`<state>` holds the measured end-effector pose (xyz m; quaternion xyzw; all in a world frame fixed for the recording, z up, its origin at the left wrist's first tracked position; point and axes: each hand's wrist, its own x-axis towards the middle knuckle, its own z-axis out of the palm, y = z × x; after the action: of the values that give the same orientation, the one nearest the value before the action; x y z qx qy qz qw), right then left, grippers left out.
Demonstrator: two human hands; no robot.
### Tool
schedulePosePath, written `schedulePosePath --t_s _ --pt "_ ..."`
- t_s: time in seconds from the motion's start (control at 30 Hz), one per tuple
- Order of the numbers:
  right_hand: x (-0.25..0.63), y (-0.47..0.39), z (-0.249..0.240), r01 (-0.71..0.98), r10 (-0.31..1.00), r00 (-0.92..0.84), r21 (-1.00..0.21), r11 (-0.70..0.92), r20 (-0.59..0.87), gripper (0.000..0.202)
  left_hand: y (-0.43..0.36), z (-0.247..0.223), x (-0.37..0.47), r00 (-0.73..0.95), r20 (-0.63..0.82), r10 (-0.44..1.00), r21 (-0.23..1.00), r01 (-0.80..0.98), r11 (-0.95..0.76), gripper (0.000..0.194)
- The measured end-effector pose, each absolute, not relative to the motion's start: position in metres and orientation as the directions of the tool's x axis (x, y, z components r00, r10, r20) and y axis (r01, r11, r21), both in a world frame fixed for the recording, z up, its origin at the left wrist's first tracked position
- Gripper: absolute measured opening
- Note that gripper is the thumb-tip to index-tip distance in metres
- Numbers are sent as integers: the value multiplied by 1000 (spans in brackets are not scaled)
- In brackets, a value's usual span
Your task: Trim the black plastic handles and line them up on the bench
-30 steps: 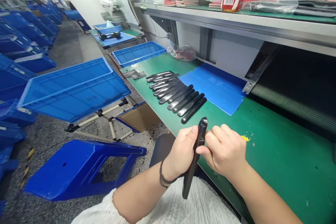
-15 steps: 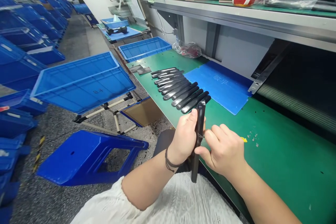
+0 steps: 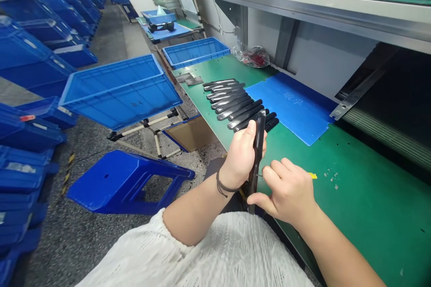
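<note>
My left hand (image 3: 240, 154) is closed around a long, glossy black plastic piece (image 3: 258, 139), held almost upright in front of my lap. My right hand (image 3: 286, 188) is curled in a fist around a slim tool, its yellow handle end (image 3: 313, 176) poking out on the right. From the fist a thin metal tip (image 3: 259, 175) reaches to the black piece's right edge. My right thumb lies against the lower part of that piece. Just beyond my left hand, a row of similar black pieces (image 3: 232, 102) lies side by side on the green table (image 3: 370, 197).
A blue sheet (image 3: 296, 105) lies flat behind the row. Small pale shavings (image 3: 332, 175) dot the table. Blue crates (image 3: 121, 94) stand to the left, with a blue stool (image 3: 111, 179) below. A loaded shelf (image 3: 313, 13) overhangs the table's back.
My view has shifted, so the surroundings sit further right and higher. The black piece has risen slightly relative to my right hand, whose thumb stays near its lower part.
</note>
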<state>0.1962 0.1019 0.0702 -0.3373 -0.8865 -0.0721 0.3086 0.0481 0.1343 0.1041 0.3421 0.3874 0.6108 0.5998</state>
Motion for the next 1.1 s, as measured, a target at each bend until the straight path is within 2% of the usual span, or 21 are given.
schedulePosePath --t_s 0.23,0.43,0.57,0.7,0.87,0.97,1.03,1.1 --pt "188 96 67 612 537 -634 -63 788 557 66 142 107 39 -79 -79 994 864 -503 29 63" --pt "183 91 66 586 546 -681 -84 806 488 67 159 117 24 -116 -167 979 831 -551 76 62" --pt "184 92 69 596 559 -706 -62 800 435 59 166 111 17 -127 -219 967 797 -595 102 58" --pt "183 92 64 604 537 -710 1 797 456 54 171 102 14 -134 -286 949 776 -613 147 57" --pt "179 91 55 611 480 -681 66 789 553 50 180 90 5 -199 -331 922 755 -642 132 57" --pt "181 91 58 590 493 -668 -6 807 557 54 187 81 -5 -269 -348 898 760 -642 102 58" --pt "185 95 62 606 570 -662 -100 789 487 52 191 75 -14 -309 -359 881 765 -638 89 57" --pt "191 102 65 647 662 -648 -186 740 377 41 193 69 -23 -349 -362 865 773 -630 69 55"
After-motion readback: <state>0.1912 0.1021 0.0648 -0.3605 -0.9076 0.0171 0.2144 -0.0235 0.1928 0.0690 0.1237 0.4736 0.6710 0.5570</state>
